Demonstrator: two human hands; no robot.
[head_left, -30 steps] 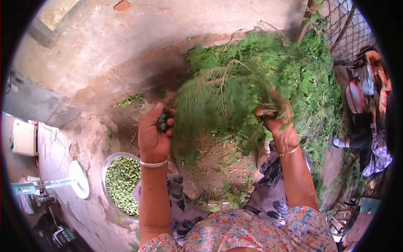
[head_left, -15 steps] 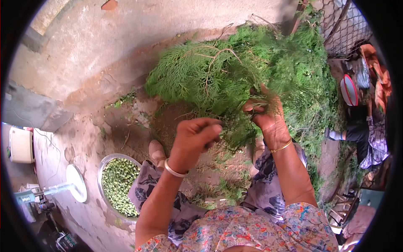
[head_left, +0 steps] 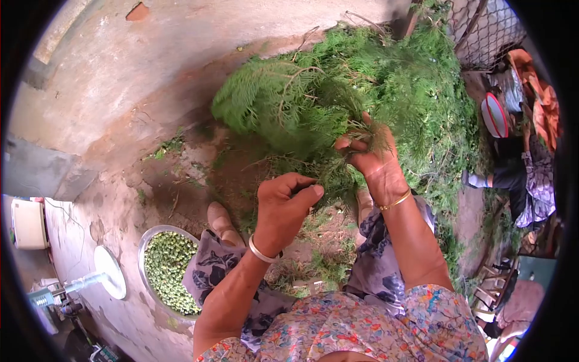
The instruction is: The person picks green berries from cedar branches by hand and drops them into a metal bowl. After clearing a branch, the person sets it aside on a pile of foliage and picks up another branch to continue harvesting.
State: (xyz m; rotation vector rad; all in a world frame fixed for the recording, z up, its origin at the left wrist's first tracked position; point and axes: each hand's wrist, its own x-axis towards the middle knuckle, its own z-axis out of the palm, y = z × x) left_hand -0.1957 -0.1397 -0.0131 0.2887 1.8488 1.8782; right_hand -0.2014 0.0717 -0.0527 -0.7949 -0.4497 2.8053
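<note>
My right hand [head_left: 374, 154], with a gold bangle at its wrist, is closed around the stem of a leafy green branch [head_left: 280, 99]. The branch has feathery, flat sprays and a bare brown stem, and it fans out to the left, partly blurred. My left hand [head_left: 286, 205], wearing a pale bangle, is pinched by the lower edge of the foliage. Thumb and forefinger meet there; whatever lies between them is too small to make out. Behind both hands spreads a heap of cut green branches [head_left: 434, 102].
A metal basin [head_left: 143, 265] of small green cones stands left of my legs, beside a fan's round white base [head_left: 110, 273]. A wall [head_left: 151, 54] rises ahead. To the right are another person's leg [head_left: 503, 181], a red-rimmed round object [head_left: 494, 114] and wire mesh [head_left: 491, 36].
My right hand has shifted slightly left and up with the branch. My left hand has moved a little right, its fingertips now closed at the foliage. The view has tilted slightly.
</note>
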